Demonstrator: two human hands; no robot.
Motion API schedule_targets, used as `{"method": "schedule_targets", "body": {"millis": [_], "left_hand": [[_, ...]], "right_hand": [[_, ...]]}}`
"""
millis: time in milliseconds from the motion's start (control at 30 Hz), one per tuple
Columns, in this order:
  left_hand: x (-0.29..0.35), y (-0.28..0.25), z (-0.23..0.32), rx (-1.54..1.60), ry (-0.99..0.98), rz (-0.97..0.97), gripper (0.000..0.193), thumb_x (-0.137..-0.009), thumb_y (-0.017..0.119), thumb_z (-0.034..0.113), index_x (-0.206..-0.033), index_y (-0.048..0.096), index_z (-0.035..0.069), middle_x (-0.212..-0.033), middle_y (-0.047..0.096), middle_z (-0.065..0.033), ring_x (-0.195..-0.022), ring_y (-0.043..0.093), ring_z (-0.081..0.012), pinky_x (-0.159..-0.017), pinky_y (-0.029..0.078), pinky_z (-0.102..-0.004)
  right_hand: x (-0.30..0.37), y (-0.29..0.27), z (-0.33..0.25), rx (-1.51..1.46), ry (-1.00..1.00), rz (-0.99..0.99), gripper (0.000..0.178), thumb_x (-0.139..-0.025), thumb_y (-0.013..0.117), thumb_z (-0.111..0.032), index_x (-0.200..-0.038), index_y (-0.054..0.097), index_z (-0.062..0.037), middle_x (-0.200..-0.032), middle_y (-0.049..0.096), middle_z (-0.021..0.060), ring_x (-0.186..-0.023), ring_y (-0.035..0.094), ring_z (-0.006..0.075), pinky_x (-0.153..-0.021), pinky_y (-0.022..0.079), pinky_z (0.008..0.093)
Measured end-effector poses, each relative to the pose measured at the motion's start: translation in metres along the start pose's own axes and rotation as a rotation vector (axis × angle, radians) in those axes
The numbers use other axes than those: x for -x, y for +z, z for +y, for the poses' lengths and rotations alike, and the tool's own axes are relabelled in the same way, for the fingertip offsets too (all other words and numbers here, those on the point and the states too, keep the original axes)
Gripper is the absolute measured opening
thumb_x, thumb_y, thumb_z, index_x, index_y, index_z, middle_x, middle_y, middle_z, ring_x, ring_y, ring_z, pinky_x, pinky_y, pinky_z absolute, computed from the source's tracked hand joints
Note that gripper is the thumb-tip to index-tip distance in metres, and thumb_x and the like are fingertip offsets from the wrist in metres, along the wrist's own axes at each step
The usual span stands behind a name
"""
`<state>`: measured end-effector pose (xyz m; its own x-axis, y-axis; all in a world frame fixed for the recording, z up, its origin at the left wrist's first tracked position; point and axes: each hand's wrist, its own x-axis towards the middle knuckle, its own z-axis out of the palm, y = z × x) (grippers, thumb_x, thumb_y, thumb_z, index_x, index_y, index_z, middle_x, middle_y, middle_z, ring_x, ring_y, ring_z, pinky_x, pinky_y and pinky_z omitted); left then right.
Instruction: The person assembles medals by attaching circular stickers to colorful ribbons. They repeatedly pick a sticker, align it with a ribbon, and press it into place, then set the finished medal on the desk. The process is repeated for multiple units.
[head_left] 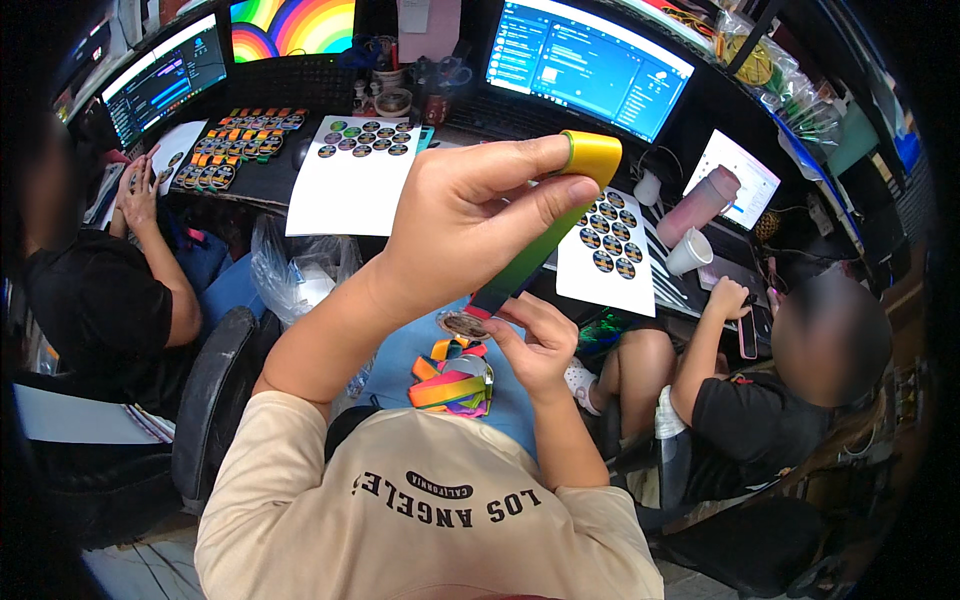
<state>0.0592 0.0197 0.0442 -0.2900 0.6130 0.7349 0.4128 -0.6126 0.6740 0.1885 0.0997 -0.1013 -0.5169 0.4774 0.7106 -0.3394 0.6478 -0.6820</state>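
Observation:
My left hand (pixel 480 205), raised in front of me, pinches the looped top of a ribbon (pixel 597 155), yellow at the fold and green below. The ribbon slants down to a round metal medal (pixel 464 326) over my lap. Thumb and fingers of my right hand (pixel 540 345) grip the medal at its edge, where the ribbon joins it. Below, on the blue cloth over my lap, lies a pile of medals with rainbow-coloured ribbons (pixel 450 388). Part of the held ribbon is hidden behind my left hand.
White sheets with round dark stickers lie on the desk, one left (pixel 335 195) and one right (pixel 600 275). Ribboned medals (pixel 225 150) stand in rows at far left. A white cup (pixel 690 252) and pink bottle (pixel 700 205) are right. Co-workers sit on both sides.

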Motion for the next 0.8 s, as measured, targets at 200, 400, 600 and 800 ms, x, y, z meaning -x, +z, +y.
{"method": "schedule_targets", "body": {"millis": [200, 400, 600, 800], "left_hand": [[0.001, 0.004, 0.000, 0.021, 0.019, 0.004, 0.029, -0.089, 0.066, 0.004, -0.116, 0.063, -0.006, -0.100, 0.071, -0.0147, -0.090, 0.068, -0.0151, -0.079, 0.054, -0.0251], [-0.009, -0.008, -0.008, -0.177, 0.033, -0.035, 0.039, -0.089, 0.068, 0.013, -0.125, 0.060, -0.001, -0.097, 0.072, -0.0106, -0.075, 0.064, -0.0078, -0.067, 0.052, -0.0208], [-0.016, -0.031, -0.005, -0.304, -0.226, -0.262, 0.048, -0.091, 0.066, 0.022, -0.135, 0.053, 0.008, -0.094, 0.072, -0.0125, -0.059, 0.063, -0.0114, -0.053, 0.050, -0.0250], [-0.015, -0.042, -0.016, -0.075, -0.469, -0.500, 0.060, -0.097, 0.058, 0.027, -0.149, 0.032, 0.013, -0.100, 0.070, -0.0123, -0.043, 0.051, -0.0053, -0.039, 0.043, -0.0202]], "right_hand": [[-0.002, 0.002, -0.001, -0.015, 0.043, -0.001, 0.018, -0.071, 0.078, -0.002, -0.088, 0.072, 0.0017, -0.089, 0.072, 0.0151, -0.076, 0.070, 0.0234, -0.069, 0.053, 0.0293], [0.003, 0.002, 0.003, -0.079, 0.124, 0.066, 0.017, -0.079, 0.072, 0.005, -0.096, 0.068, 0.0042, -0.091, 0.071, 0.0153, -0.077, 0.069, 0.0175, -0.071, 0.054, 0.0270], [0.009, 0.004, -0.004, -0.388, 0.391, 0.336, 0.013, -0.081, 0.072, 0.003, -0.092, 0.066, 0.0046, -0.089, 0.072, 0.0132, -0.078, 0.068, 0.0142, -0.072, 0.055, 0.0260], [0.006, -0.016, 0.011, 0.223, 0.125, 0.085, 0.017, -0.078, 0.078, -0.004, -0.080, 0.062, 0.0034, -0.071, 0.065, 0.0046, -0.059, 0.060, 0.0089, -0.052, 0.045, 0.0195]]}}
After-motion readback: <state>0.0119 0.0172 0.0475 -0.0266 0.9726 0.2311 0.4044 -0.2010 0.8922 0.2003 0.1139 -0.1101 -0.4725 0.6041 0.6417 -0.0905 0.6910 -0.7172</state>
